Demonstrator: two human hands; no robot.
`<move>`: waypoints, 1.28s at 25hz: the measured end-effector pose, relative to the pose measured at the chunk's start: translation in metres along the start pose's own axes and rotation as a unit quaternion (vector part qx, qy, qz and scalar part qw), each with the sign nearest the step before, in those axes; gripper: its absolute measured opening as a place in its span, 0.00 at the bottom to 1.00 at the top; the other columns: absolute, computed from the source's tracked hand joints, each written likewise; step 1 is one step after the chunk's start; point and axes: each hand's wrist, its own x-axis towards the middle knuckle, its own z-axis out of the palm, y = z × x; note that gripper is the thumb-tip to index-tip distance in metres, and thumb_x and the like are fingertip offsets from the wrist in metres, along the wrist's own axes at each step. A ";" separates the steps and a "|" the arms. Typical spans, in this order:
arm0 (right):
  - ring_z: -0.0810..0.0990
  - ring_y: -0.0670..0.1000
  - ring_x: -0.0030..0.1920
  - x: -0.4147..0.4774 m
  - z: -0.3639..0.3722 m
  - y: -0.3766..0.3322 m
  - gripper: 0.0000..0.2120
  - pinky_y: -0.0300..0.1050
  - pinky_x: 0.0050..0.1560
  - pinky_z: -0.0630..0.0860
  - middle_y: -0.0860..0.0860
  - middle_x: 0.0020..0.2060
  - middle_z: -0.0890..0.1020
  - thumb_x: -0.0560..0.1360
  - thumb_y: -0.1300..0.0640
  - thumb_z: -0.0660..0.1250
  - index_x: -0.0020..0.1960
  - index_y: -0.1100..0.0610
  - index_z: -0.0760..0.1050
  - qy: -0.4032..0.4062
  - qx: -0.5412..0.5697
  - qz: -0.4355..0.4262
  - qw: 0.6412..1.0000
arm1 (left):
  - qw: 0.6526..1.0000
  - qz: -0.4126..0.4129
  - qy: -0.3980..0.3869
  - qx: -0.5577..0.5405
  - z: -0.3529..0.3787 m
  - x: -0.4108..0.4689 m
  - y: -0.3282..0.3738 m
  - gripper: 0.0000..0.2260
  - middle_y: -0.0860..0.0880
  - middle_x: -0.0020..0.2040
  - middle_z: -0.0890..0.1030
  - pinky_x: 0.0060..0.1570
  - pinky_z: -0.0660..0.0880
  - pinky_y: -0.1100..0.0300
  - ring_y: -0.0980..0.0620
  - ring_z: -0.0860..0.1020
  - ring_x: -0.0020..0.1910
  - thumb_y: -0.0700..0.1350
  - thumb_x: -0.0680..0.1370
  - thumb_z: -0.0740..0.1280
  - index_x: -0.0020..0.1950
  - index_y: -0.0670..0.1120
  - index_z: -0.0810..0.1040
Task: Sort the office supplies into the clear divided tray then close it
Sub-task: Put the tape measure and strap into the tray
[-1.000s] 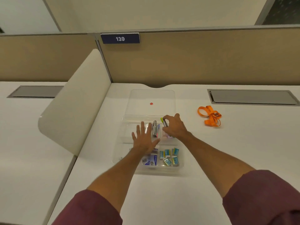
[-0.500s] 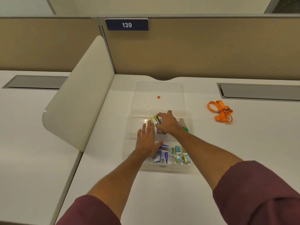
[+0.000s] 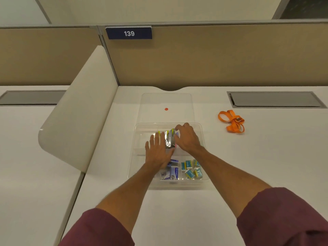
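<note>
A clear divided tray (image 3: 202, 139) lies on the white desk, its clear lid (image 3: 166, 102) flat behind it with a red dot on it. In a middle compartment stand several silver clips with yellow-green tips (image 3: 169, 139). My right hand (image 3: 187, 138) is curled over the right side of these clips, fingertips on them. My left hand (image 3: 158, 151) lies flat with fingers spread just left of them, palm over the tray. Near compartments hold white-blue boxes (image 3: 172, 172) and small teal boxes (image 3: 191, 170).
An orange strap (image 3: 232, 121) lies on the desk to the right of the tray. A curved beige divider panel (image 3: 79, 110) rises on the left. Grey cable hatches (image 3: 275, 99) sit at the back, under the tan partition with the sign 139.
My right hand has moved left from the tray's right part onto the clips in the middle compartment. My left hand stays flat beside them. The camera has tilted.
</note>
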 end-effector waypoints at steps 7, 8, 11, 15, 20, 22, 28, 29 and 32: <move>0.70 0.58 0.65 -0.033 -0.044 0.068 0.21 0.52 0.60 0.73 0.58 0.65 0.70 0.77 0.53 0.63 0.68 0.56 0.68 0.021 -0.050 0.091 0.994 | 0.997 0.075 0.003 0.017 -0.006 0.022 0.070 0.33 0.44 0.80 0.47 0.76 0.47 0.43 0.42 0.47 0.79 0.63 0.80 0.52 0.79 0.48 0.48; 0.68 0.58 0.66 -0.040 -0.049 0.081 0.22 0.52 0.62 0.72 0.58 0.67 0.69 0.77 0.53 0.63 0.69 0.56 0.67 0.026 -0.048 0.112 0.992 | 0.996 0.091 0.002 0.022 -0.005 0.023 0.084 0.33 0.43 0.80 0.48 0.76 0.47 0.43 0.42 0.48 0.79 0.63 0.80 0.52 0.79 0.48 0.49; 0.64 0.57 0.71 -0.065 -0.068 0.122 0.24 0.52 0.67 0.70 0.57 0.72 0.64 0.77 0.50 0.64 0.71 0.54 0.65 0.042 -0.046 0.182 0.981 | 0.989 0.140 -0.024 0.038 0.009 0.025 0.131 0.32 0.43 0.80 0.49 0.76 0.47 0.41 0.41 0.48 0.79 0.63 0.79 0.52 0.78 0.47 0.51; 0.64 0.58 0.72 -0.100 -0.093 0.176 0.25 0.52 0.67 0.69 0.57 0.73 0.63 0.77 0.49 0.63 0.72 0.53 0.64 0.059 -0.060 0.252 0.964 | 0.977 0.188 -0.073 0.071 0.033 0.024 0.193 0.33 0.44 0.80 0.45 0.76 0.44 0.41 0.42 0.45 0.79 0.64 0.79 0.50 0.79 0.48 0.50; 0.63 0.61 0.70 -0.150 -0.119 0.247 0.24 0.57 0.67 0.67 0.58 0.70 0.64 0.76 0.55 0.63 0.71 0.54 0.64 0.082 -0.035 0.329 0.940 | 0.956 0.241 -0.129 0.108 0.067 0.015 0.259 0.33 0.44 0.80 0.45 0.75 0.43 0.40 0.41 0.45 0.79 0.65 0.79 0.50 0.79 0.48 0.50; 0.63 0.61 0.69 -0.167 -0.131 0.276 0.24 0.57 0.66 0.68 0.58 0.69 0.64 0.75 0.56 0.63 0.71 0.54 0.65 0.086 -0.034 0.353 0.931 | 0.950 0.256 -0.140 0.111 0.077 0.011 0.280 0.33 0.43 0.80 0.45 0.75 0.43 0.40 0.41 0.45 0.79 0.64 0.79 0.51 0.78 0.48 0.51; 0.61 0.62 0.69 -0.206 -0.174 0.366 0.26 0.58 0.65 0.67 0.58 0.68 0.63 0.73 0.57 0.64 0.70 0.51 0.64 0.108 -0.056 0.438 0.891 | 0.939 0.288 -0.148 0.114 0.107 0.010 0.349 0.32 0.42 0.80 0.45 0.75 0.42 0.40 0.41 0.45 0.79 0.63 0.80 0.52 0.78 0.47 0.52; 0.59 0.63 0.70 -0.210 -0.182 0.381 0.26 0.60 0.66 0.66 0.58 0.70 0.61 0.73 0.56 0.65 0.70 0.50 0.64 0.101 -0.061 0.449 0.886 | 0.939 0.289 -0.149 0.116 0.113 0.010 0.360 0.32 0.42 0.80 0.45 0.75 0.42 0.41 0.41 0.45 0.79 0.63 0.80 0.52 0.78 0.47 0.52; 0.51 0.65 0.73 -0.223 -0.200 0.419 0.30 0.68 0.69 0.59 0.59 0.74 0.54 0.72 0.50 0.68 0.71 0.46 0.60 0.077 -0.075 0.481 0.870 | 0.938 0.288 -0.151 0.120 0.129 0.011 0.384 0.32 0.42 0.80 0.46 0.75 0.43 0.41 0.41 0.45 0.79 0.63 0.80 0.52 0.78 0.46 0.53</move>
